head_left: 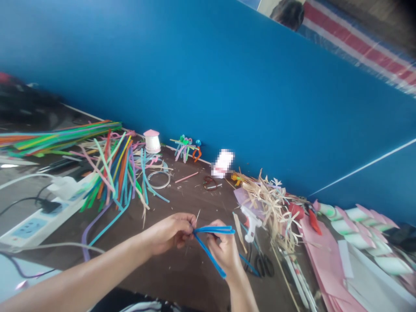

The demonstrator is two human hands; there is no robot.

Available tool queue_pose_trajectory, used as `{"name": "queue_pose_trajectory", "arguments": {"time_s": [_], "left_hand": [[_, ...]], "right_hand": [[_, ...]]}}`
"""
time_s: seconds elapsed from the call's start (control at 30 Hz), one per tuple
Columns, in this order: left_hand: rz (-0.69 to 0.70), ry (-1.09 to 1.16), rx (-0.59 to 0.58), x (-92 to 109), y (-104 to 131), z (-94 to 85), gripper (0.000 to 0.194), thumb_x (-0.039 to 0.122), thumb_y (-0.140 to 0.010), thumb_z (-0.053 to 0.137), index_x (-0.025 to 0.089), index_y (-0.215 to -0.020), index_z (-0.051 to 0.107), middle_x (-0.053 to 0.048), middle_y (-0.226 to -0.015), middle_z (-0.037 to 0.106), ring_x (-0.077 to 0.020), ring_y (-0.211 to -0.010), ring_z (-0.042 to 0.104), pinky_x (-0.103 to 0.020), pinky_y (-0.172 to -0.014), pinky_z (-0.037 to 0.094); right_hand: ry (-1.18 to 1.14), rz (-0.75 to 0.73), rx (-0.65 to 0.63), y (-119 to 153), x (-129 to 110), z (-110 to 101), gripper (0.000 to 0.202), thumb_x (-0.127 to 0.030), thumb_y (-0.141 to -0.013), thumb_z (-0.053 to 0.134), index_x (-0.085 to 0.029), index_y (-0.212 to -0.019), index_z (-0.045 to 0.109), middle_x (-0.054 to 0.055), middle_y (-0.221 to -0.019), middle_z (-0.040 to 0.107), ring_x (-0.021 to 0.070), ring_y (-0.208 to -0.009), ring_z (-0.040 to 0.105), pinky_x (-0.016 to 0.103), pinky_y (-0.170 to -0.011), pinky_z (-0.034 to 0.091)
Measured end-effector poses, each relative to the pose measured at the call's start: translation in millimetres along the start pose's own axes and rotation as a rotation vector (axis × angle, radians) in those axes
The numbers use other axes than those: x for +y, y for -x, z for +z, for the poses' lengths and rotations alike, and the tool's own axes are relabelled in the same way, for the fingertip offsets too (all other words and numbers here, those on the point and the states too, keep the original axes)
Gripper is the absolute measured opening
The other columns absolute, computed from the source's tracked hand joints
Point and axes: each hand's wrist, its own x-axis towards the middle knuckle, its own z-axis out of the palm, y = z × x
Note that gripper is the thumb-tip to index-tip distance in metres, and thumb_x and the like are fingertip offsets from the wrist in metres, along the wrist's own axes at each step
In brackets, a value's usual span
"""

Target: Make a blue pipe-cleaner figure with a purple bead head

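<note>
Just above the table's front, several blue pipe cleaners (212, 258) meet at one end and fan out to the right. My left hand (177, 234) pinches them where they join, fingers closed. A thin pale wire-like tip (198, 216) sticks up beside those fingertips. My right hand (224, 247) is closed around the upper strands, its fingers partly behind them, while a lower strand crosses in front of the palm. Right of this hand lie black-handled scissors (264, 265) and a white glue gun (251, 223).
Bundles of coloured pipe cleaners (110, 173) lie left, by a white power strip (35, 225). Behind are a small white pot with a pink top (152, 142) and a tape ring (159, 180). Dried straw strips (268, 195), pink sheets (320, 255) and paper rolls (360, 225) cover the right.
</note>
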Motion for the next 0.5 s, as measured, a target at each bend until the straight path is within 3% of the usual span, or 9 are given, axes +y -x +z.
{"name": "queue_pose_trajectory", "arguments": {"time_s": [0.27,0.5], "left_hand": [[-0.012,0.031,0.005,0,-2,-0.7,0.011,0.011,-0.053,0.050,0.015,-0.062,0.048,0.004,-0.048,0.046,-0.0065,-0.046,0.035,-0.015,-0.037,0.021],[0.056,0.021,0.030,-2,-5,-0.1,0.011,0.012,-0.053,0.053,0.015,-0.062,0.048,0.005,-0.046,0.043,-0.0066,-0.046,0.036,-0.016,-0.038,0.021]], "right_hand": [[-0.062,0.091,-0.016,4,-8,0,0.018,-0.018,-0.079,0.046,-0.018,-0.075,0.063,0.002,-0.072,0.055,0.0131,-0.066,0.051,0.022,-0.060,0.041],[-0.122,0.121,-0.041,5,-9,-2,0.015,-0.025,-0.080,0.049,-0.017,-0.075,0.060,0.000,-0.066,0.056,0.0122,-0.061,0.051,0.022,-0.060,0.042]]}}
